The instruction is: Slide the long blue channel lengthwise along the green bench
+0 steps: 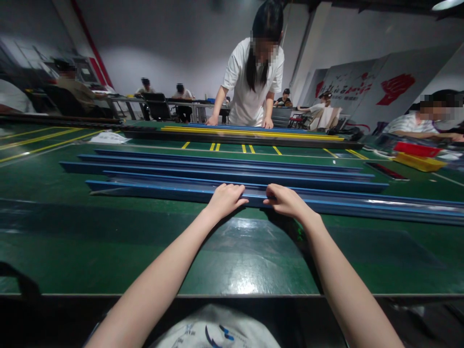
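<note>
A long blue channel strip (163, 190) lies across the green table in front of me, its right end running out of view. My left hand (227, 197) is closed over its near wall, fingers inside the channel and thumb on the outer face. A short way to the right, my right hand (284, 199) grips the same wall with curled fingers. Just behind lie more blue strips (217, 170), roughly parallel to it. A clear plastic sheet (108, 222) is spread flat on the table between the strip and my body.
Across the green table (145, 275), a person in a white shirt (250, 82) leans over yellow strips (253, 133). To the right are a yellow tray (418, 162), a red tray (416, 149) and a phone (387, 171). A white paper (108, 137) lies at far left.
</note>
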The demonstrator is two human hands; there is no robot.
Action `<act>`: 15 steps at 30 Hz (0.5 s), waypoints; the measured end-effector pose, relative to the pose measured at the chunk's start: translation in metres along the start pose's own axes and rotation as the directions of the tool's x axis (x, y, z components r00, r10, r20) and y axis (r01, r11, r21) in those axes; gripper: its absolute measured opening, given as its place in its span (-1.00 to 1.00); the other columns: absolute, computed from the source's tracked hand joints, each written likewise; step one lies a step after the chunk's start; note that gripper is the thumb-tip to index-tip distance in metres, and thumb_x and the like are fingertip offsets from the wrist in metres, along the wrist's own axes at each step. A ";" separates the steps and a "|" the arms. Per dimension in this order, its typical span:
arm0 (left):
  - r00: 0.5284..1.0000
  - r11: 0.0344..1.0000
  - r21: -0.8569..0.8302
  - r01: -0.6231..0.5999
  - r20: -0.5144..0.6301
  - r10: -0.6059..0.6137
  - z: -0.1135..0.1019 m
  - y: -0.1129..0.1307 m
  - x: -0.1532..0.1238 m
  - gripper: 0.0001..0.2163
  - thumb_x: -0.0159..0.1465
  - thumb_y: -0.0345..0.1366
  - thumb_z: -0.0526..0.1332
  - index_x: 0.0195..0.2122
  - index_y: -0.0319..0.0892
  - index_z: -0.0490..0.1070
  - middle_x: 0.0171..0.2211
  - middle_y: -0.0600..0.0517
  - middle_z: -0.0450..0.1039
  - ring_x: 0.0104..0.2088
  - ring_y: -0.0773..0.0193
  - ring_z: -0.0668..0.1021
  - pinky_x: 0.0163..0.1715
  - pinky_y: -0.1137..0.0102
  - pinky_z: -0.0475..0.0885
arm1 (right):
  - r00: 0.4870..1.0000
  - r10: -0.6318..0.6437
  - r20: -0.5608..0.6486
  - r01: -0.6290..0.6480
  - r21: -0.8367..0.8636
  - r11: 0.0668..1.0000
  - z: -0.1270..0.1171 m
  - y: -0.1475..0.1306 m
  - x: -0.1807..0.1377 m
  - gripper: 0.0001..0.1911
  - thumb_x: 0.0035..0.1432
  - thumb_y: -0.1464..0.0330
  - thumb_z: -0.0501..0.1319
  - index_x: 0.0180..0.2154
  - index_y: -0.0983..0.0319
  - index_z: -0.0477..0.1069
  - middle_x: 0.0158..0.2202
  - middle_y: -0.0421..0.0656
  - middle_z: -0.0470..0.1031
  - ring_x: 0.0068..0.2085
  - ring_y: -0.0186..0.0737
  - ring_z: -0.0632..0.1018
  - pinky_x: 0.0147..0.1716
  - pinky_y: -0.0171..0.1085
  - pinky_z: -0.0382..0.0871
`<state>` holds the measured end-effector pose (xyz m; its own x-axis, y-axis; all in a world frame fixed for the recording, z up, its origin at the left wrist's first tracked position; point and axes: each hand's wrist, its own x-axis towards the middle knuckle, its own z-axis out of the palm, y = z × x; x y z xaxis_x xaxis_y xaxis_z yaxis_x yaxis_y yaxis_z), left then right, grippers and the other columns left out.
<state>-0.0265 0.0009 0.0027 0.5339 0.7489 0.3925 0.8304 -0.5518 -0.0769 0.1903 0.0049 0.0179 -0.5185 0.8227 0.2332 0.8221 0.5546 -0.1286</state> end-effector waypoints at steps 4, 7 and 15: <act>1.000 1.000 -0.005 -0.001 0.005 0.001 -0.001 0.000 0.000 -0.74 0.22 -0.08 0.10 -0.28 -0.18 0.30 -0.29 -0.01 0.47 -0.25 0.22 0.49 -0.30 0.39 0.24 | 0.999 0.049 0.011 -0.049 -0.014 0.999 -0.003 0.004 -0.003 -0.92 0.03 0.34 0.13 -0.38 0.21 0.27 -0.37 -0.15 0.42 -0.37 -0.26 0.40 -0.44 -0.36 0.13; 1.000 1.000 -0.007 -0.005 0.006 0.005 0.000 0.000 0.000 -0.75 0.23 -0.08 0.09 -0.27 -0.18 0.30 -0.30 -0.02 0.47 -0.25 0.21 0.49 -0.30 0.39 0.24 | 0.997 0.071 0.011 -0.071 -0.030 0.997 -0.004 0.004 -0.003 -0.91 0.02 0.33 0.13 -0.38 0.21 0.28 -0.37 -0.14 0.43 -0.38 -0.25 0.40 -0.46 -0.36 0.12; 1.000 1.000 -0.017 0.022 -0.009 -0.022 0.005 -0.001 0.001 -0.73 0.21 -0.06 0.10 -0.30 -0.19 0.31 -0.32 -0.01 0.48 -0.26 0.22 0.49 -0.29 0.39 0.26 | 0.997 0.073 0.016 -0.071 -0.072 0.995 -0.003 0.002 -0.003 -0.90 0.04 0.32 0.11 -0.36 0.21 0.28 -0.35 -0.14 0.44 -0.36 -0.24 0.42 -0.45 -0.35 0.12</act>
<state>-0.0262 0.0037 -0.0013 0.5141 0.7575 0.4023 0.8390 -0.5416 -0.0523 0.1940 0.0026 0.0200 -0.4611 0.8626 0.2082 0.8718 0.4841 -0.0752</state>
